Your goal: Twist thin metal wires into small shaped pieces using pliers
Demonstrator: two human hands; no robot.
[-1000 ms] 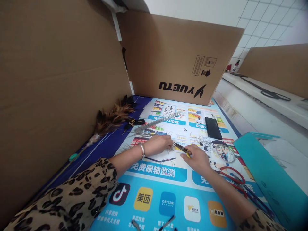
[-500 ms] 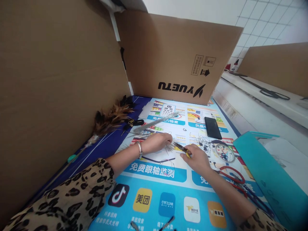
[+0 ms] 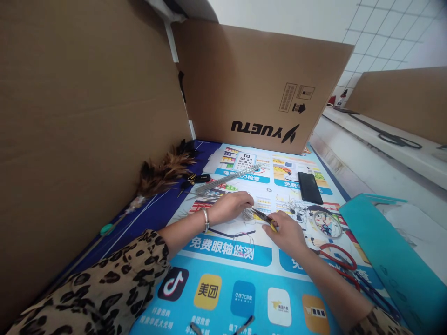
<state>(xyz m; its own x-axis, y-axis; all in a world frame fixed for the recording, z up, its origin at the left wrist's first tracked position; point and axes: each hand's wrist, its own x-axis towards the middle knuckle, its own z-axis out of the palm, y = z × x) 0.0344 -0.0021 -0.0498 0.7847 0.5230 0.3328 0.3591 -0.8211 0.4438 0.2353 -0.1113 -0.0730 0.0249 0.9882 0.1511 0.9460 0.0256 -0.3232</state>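
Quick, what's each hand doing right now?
Left hand: closed, pinching thin wires.
Right hand: closed around yellow-handled pliers.

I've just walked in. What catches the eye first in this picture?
Mid-table, the right hand grips small yellow-handled pliers, while the left hand rests on thin wires. Tall cardboard walls fence the bright poster-covered table on the left and back, with a feather duster lying at the left wall's foot.

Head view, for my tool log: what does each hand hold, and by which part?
The right hand grips small pliers by the yellow handle end; the left hand pinches thin wires near the pliers' tip.
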